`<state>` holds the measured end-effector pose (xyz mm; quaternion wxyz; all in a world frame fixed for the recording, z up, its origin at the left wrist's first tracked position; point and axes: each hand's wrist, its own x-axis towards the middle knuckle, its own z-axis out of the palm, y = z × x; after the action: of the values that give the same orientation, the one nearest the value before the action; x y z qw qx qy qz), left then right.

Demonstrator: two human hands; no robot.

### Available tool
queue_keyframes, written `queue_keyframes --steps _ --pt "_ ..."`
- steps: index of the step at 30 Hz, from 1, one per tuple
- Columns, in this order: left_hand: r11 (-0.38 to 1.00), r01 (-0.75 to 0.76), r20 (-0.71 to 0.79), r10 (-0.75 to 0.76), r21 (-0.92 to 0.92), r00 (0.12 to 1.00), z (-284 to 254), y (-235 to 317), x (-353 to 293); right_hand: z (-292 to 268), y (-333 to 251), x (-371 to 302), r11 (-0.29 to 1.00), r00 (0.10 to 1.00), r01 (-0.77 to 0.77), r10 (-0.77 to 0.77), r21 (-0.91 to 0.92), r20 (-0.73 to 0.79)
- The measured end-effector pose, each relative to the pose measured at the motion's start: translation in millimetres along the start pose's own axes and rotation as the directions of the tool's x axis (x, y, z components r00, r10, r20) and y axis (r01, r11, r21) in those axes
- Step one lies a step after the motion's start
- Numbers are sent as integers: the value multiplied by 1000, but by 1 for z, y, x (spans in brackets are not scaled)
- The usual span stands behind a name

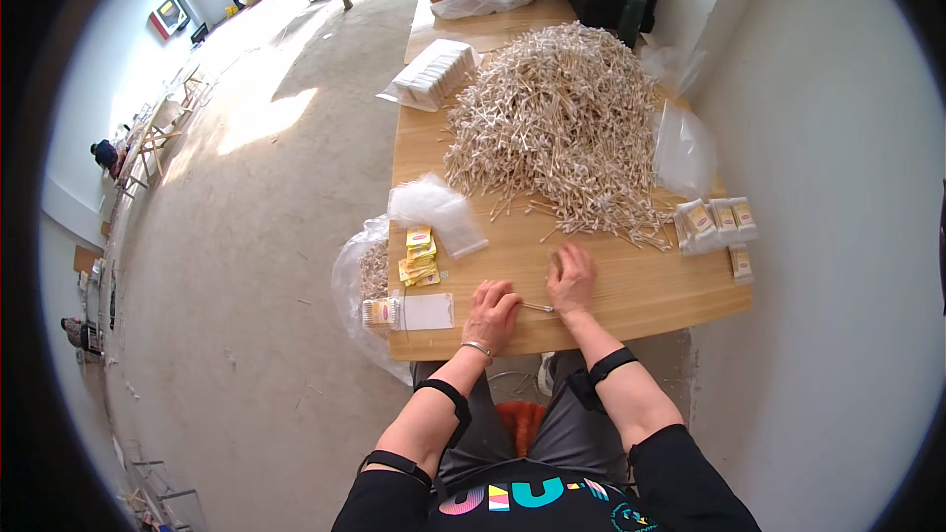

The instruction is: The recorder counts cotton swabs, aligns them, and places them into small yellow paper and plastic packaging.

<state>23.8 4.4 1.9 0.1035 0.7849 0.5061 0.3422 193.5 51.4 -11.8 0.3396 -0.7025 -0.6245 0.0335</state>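
1. Left hand (492, 306) curls on the desk (641, 286), pinching a thin stick (537, 308).
2. Right hand (571, 277) lies flat, fingers spread, touching that stick's far end.
3. Yellow packets (419, 256) sit left; a stick pile (562, 128) rises behind.

Left hand (492, 307) curled, right hand (571, 277) palm down, forearms angled inward

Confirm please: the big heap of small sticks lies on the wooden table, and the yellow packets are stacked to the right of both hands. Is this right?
Not quite. The head view shows the yellow packets stacked left of the left hand and right hand. The heap of small sticks does lie on the wooden table.
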Motion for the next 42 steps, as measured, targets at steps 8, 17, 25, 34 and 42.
queue_keyframes --steps 8,17,25,34,42 --pt "996 91 54 -91 2 994 -3 7 5 1 -22 -19 846 928 189 -320 499 191" --pt "998 4 110 -10 58 994 -4 0 3 -58 -9 -21 899 883 349 -410 265 229" --pt "996 -76 132 70 38 989 0 -4 -1 -49 7 -32 864 849 431 -486 260 208" --pt "992 -95 22 98 -88 995 0 -6 -2 -67 41 -25 942 916 303 -329 142 228" --pt "997 -13 1 13 -75 1000 -1 5 3 -44 32 -10 995 992 56 -65 83 108"
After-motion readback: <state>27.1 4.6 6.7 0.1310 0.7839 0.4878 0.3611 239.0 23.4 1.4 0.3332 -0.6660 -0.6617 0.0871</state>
